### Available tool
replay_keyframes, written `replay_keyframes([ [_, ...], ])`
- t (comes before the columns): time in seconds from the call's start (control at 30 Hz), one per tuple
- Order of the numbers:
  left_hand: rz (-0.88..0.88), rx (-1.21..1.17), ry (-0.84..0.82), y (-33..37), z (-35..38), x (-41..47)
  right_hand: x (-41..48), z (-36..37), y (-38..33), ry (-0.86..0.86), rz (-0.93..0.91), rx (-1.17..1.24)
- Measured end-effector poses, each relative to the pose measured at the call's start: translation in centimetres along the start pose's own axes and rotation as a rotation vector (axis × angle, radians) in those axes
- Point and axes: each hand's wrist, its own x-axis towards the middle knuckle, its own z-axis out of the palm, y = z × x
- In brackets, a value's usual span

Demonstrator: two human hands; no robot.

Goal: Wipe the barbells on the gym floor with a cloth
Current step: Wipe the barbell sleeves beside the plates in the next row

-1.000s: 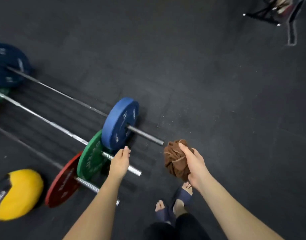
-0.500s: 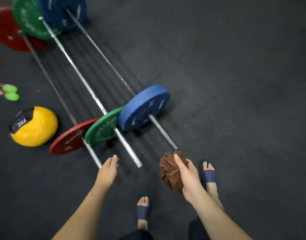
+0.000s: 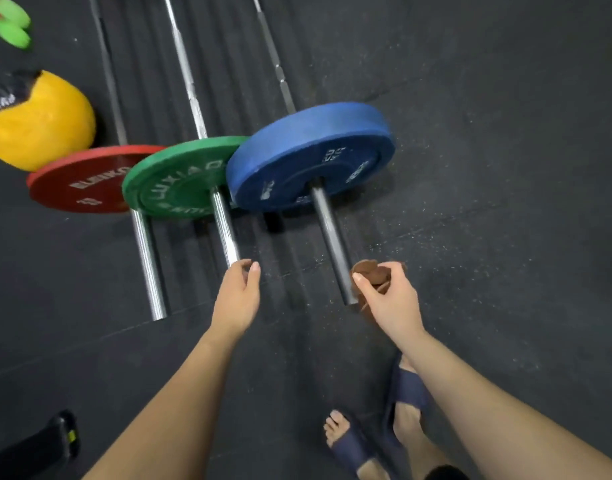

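As you scan from the far left, two green objects point(image 3: 10, 26) lie blurred in the top corner, and below them a yellow ball point(image 3: 44, 126) with a black patch sits just beside the red plate point(image 3: 86, 181). At the bottom left corner a black object point(image 3: 37, 445) pokes in, too cut off to identify. Three barbells point(image 3: 190, 81) lie side by side on the dark floor point(image 3: 505, 168), their shafts running away from you. Their near plates overlap in your view: red, then the green plate point(image 3: 179, 178), then the blue plate point(image 3: 308, 150). A bare steel sleeve sticks out of each plate towards you. The left sleeve point(image 3: 148, 265) lies untouched. Your left hand point(image 3: 237, 299) is at the tip of the middle sleeve point(image 3: 224, 230), fingers and thumb curled there, but you cannot tell whether they grip the steel or only hover at it. The right sleeve point(image 3: 330, 244) comes out of the blue plate, and your right hand point(image 3: 391, 303) holds the brown cloth point(image 3: 370, 271) bunched in its fingers just beside that sleeve's end, on its right side. Whether the cloth touches the metal is unclear. Below that arm, your feet in navy sandals point(image 3: 410, 389) stand on the floor.
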Motion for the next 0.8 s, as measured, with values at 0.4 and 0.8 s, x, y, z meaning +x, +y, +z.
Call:
replay_keyframes([
  [0.4,0.53,0.241,0.344,-4.9,9.5,14.5,14.0,13.3,9.2,0.232,-0.402,-0.731],
  [0.8,0.31,0.47,0.475,-14.7,9.9,18.5,15.0,14.6,9.7,0.435,-0.646,-0.768],
])
